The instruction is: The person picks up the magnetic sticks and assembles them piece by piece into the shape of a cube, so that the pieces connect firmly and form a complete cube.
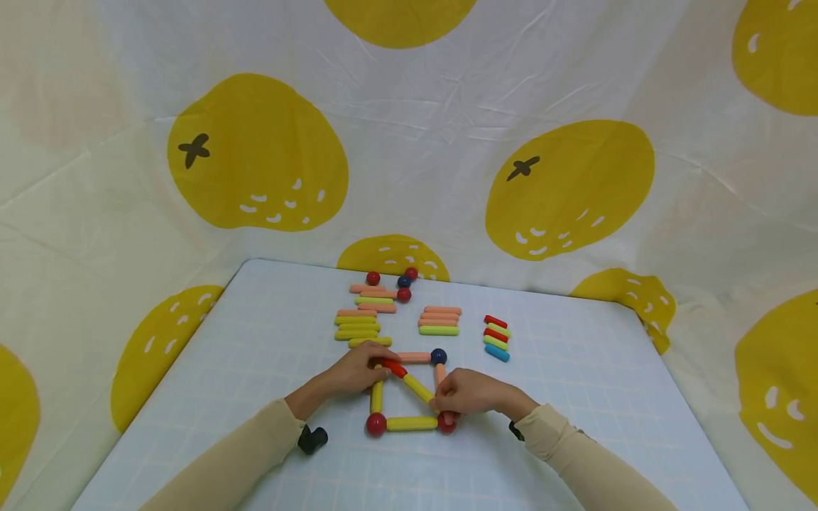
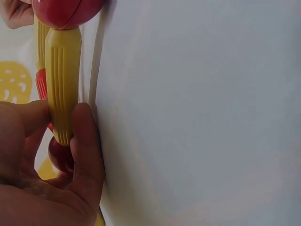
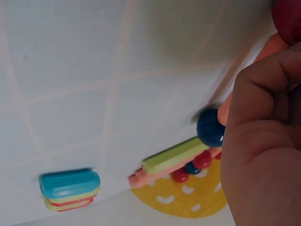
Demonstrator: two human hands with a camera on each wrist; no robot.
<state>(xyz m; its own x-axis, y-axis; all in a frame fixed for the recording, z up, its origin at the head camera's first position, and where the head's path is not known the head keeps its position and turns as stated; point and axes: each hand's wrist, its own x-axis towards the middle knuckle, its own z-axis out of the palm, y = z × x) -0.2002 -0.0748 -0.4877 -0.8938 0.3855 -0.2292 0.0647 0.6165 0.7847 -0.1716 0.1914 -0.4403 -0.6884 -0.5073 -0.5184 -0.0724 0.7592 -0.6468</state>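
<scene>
In the head view, rods and balls form a four-sided frame: red balls at the near corners, a blue ball at the far right, yellow rods and pink rods between. Across its inside slants a short red rod joined to a yellow diagonal rod. My left hand grips the far-left corner, thumb and forefinger about the left yellow rod beside a partly covered red ball. With its fingertips my right hand pinches the diagonal's near end by the near-right red ball.
Behind the frame lie several pink, yellow and green rods, with loose red and blue balls farther back. Another rod group sits to their right. Short red, green and blue rods lie farther right. A fruit-patterned cloth hangs behind the table.
</scene>
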